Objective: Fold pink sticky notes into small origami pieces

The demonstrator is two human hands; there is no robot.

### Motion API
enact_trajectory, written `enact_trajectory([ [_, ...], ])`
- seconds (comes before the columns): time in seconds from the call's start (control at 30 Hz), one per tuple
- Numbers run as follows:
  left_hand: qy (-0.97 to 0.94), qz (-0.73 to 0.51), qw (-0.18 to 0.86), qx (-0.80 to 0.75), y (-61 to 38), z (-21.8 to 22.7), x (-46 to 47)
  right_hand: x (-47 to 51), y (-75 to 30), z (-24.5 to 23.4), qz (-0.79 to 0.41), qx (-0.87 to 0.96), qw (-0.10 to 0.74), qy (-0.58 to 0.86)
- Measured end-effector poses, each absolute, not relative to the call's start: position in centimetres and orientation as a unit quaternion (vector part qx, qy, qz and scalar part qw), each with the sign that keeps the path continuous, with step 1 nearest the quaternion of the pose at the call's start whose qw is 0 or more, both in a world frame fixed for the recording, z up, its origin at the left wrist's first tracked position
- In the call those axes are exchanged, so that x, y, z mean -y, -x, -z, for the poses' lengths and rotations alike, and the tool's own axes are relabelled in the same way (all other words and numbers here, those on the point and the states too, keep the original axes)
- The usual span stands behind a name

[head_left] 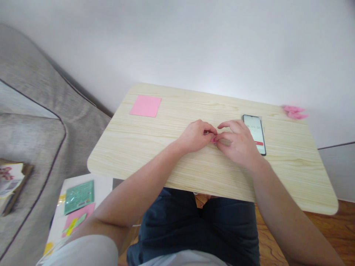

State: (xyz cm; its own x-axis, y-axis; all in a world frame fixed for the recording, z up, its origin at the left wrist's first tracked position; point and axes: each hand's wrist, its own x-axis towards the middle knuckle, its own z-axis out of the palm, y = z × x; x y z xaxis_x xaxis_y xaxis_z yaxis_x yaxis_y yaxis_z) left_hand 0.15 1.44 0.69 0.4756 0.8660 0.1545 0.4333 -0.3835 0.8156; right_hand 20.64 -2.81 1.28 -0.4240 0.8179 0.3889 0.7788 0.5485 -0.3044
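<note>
My left hand (195, 136) and my right hand (238, 143) meet at the middle of a light wooden table (133, 147). Between their fingertips is a small folded pink paper piece (214, 139), mostly hidden by the fingers. Both hands pinch it against the tabletop. A phone (255, 133) with a lit screen lies just right of my right hand.
A pink square paper sheet (145, 106) lies at the table's far left. Folded pink paper shapes (295, 112) rest at the far right corner. A grey sofa (33, 122) stands to the left. Coloured papers (79, 197) sit on a low white surface below left.
</note>
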Motion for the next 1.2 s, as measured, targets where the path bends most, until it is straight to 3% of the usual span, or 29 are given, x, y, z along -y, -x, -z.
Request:
enact_trajectory([
  [0.23,-0.795,-0.282,0.359,-0.4,1.4,-1.1,-2.2,3.4,-20.6,-1.2,-0.042,0.852,0.228,0.47],
  [0.77,-0.839,-0.249,0.289,-0.389,1.2,-1.0,-2.2,3.5,-20.4,0.1,-0.067,0.841,0.258,0.471],
  [1.07,-0.827,-0.264,0.292,-0.402,1.1,-1.0,-2.0,3.8,-19.7,-0.5,-0.134,0.784,0.351,0.494],
  [1.2,-0.828,-0.275,0.289,-0.395,1.1,-0.8,-2.1,3.4,-19.6,-0.4,-0.132,0.768,0.352,0.519],
])
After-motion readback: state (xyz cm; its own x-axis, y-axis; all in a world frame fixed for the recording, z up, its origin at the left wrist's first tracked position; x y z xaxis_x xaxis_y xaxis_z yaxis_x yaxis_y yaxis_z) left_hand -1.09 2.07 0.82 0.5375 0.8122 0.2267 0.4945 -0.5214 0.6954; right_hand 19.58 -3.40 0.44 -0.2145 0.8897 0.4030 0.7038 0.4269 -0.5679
